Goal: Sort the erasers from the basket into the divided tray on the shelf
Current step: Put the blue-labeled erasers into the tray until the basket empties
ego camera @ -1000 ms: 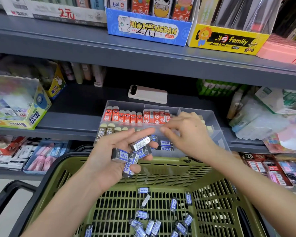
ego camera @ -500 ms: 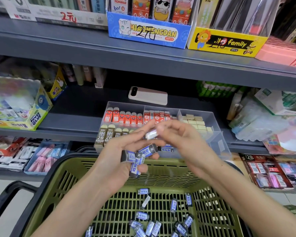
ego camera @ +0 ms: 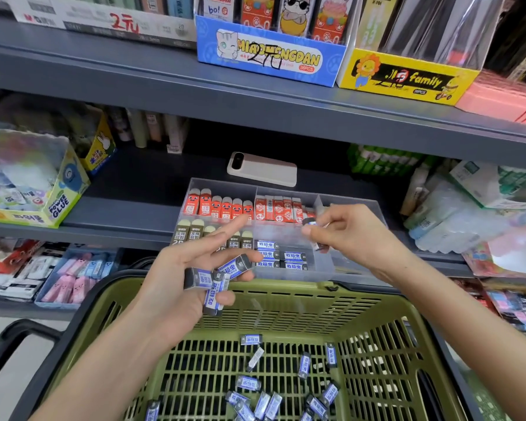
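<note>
The left hand (ego camera: pixel 176 278) is raised over the far-left rim of the green basket (ego camera: pixel 286 296), palm up. It grips a handful of erasers (ego camera: pixel 216 276) in black-and-blue sleeves. They lie across the palm and lower fingers, which curl under them, while the forefinger stretches out towards the tray.

The right hand (ego camera: pixel 356 235) is further off and to the right, above the divided tray (ego camera: pixel 286 276). Its thumb and fingertips pinch a single eraser (ego camera: pixel 311 222) of the same kind. That eraser is held in the air over the middle of the tray, just right of the red rows and clear of the tray's contents.

The clear tray stands at the near edge of the grey shelf (ego camera: pixel 119 208), just beyond the basket's far rim. Its far-left compartment holds red erasers (ego camera: pixel 219 206) standing on end, and the far-middle one holds red-and-white erasers (ego camera: pixel 275 209). The near-left compartment holds dark-sleeved erasers (ego camera: pixel 192 232). In the near-middle compartment, blue-sleeved erasers (ego camera: pixel 281 255) lie flat in rows. The right hand covers most of the right-hand compartments.

Below both hands, loose erasers (ego camera: pixel 249 384) lie scattered on the basket's slatted floor, mostly towards the near middle.

A white phone-like slab (ego camera: pixel 261 170) lies flat on the shelf behind the tray. A glue box (ego camera: pixel 58 205) stands on the shelf at the far left.
</note>
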